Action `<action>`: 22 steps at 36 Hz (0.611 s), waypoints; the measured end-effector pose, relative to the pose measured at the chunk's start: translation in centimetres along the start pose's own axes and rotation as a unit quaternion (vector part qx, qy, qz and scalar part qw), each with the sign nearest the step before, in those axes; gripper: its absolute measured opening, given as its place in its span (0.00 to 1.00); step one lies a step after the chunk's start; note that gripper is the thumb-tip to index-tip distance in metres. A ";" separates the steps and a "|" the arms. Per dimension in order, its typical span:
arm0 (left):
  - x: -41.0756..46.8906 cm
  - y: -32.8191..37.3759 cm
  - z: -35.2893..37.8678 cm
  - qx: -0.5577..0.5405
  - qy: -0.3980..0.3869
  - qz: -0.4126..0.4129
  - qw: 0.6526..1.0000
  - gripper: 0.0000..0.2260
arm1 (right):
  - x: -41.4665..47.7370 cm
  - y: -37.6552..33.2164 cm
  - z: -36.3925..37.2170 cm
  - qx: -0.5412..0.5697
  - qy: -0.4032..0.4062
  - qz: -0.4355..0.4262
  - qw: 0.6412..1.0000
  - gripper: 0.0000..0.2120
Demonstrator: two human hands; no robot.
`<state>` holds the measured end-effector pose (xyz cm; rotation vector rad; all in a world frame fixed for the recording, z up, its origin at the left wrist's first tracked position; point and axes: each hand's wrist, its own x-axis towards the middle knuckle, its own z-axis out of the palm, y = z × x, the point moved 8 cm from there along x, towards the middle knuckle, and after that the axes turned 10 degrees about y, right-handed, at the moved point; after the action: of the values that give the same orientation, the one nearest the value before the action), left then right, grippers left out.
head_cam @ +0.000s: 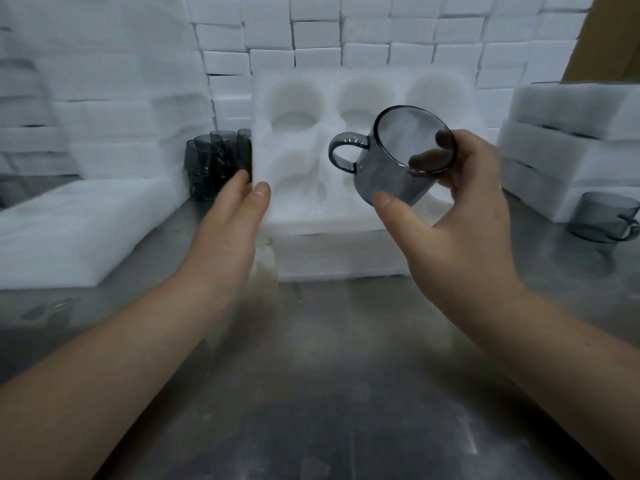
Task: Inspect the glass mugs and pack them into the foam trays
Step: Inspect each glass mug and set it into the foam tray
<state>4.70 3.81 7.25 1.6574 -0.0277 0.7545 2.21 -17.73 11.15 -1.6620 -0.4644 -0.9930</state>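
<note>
A smoky grey glass mug (398,157) sits tilted in the right hand (450,216), thumb and fingers clasped round its body, handle pointing toward the left hand (228,223), which pinches the white six-pocket foam tray's (298,209) near-left edge.

Two hands: left hand (228,216), right hand (460,216). One smoky glass mug (398,161) held, one more mug (604,216) on the metal table (329,375) at right, plus a cluster of mugs (216,164) at back left, too blurred and overlapped to count. One tilted foam tray (360,209) with six round pockets visible, one flat foam tray (343,258) under it; stacked foam blocks (346,36) behind, too many to count.
</note>
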 end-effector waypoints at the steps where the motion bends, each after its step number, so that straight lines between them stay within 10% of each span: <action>1: -0.1 -0.1 0.2 0.006 -0.011 0.004 1.000 0.19 | 0.0 0.0 0.0 0.000 0.001 -0.001 1.000 0.21; 18: -0.2 0.9 0.2 0.029 -0.007 0.058 0.998 0.30 | -0.7 -0.8 1.5 -0.041 -0.055 -0.042 0.997 0.28; 22: -0.3 1.2 0.3 0.048 -0.013 0.087 0.995 0.30 | -0.7 -1.1 1.6 -0.086 -0.060 -0.068 0.992 0.43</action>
<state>4.12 3.11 8.13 1.7734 -0.1575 0.8763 1.59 -15.70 11.15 -1.8723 -0.5922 -1.0616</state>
